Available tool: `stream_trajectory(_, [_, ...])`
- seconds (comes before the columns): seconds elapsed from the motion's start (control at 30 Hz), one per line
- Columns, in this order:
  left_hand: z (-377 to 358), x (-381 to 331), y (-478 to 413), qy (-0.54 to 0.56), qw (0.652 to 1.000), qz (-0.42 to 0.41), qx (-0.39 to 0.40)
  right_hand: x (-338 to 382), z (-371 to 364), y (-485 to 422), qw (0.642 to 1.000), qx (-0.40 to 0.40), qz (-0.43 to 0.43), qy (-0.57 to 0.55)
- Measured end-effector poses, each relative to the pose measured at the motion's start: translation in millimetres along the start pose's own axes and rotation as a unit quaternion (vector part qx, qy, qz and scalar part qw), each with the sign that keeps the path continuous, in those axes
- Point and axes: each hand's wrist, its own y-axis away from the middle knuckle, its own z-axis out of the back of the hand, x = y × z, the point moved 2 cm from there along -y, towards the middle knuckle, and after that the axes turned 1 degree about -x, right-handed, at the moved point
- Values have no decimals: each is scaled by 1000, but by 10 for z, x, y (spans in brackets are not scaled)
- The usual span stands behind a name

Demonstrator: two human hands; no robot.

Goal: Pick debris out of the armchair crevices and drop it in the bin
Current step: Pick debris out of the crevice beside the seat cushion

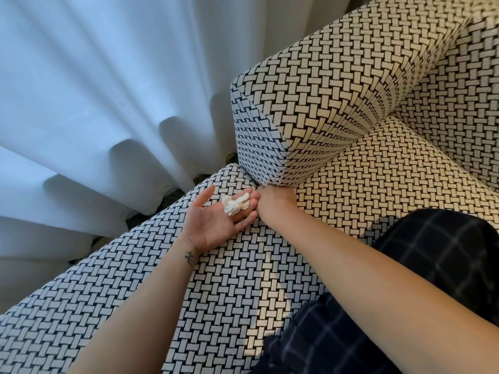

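The tissue scrap sits loose on my flat, palm-up left hand, and my right hand, buried in the crevice alongside so I cannot tell its grip, could knock it off.

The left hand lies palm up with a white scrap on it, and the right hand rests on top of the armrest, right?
No: the head view shows the right hand pushed into the crevice at the foot of the armrest. The left hand does lie palm up with the white scrap on it.
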Motion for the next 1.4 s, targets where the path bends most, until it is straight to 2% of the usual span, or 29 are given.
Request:
stream_trajectory(0.3, [39, -9, -19, -1, 1000, 5, -7, -63, -33, 38, 997, -33, 36, 51])
stream_trajectory(0.47, [11, 0, -12, -8, 1000, 4, -13, -46, 30, 6, 999, 4, 11, 38])
stream_trajectory(0.6, [4, 0, -1, -13, 1000, 6, -3, -87, -5, 64, 995, -51, 44, 80])
stream_trajectory(0.9, [12, -6, -1, -3, 1000, 13, 4, -233, -7, 178, 985, -118, 112, 50])
stream_trajectory(1.17, [35, -5, -19, -13, 1000, 18, 1, -336, -40, 172, 976, -125, 150, 94])
stream_trajectory(1.27, [42, -2, -18, -8, 1000, 20, 7, -412, -28, 136, 981, -122, 136, 60])
stream_trajectory(1.4, [48, -5, -25, -24, 1000, 10, -12, -389, -61, 23, 994, -58, 92, -7])
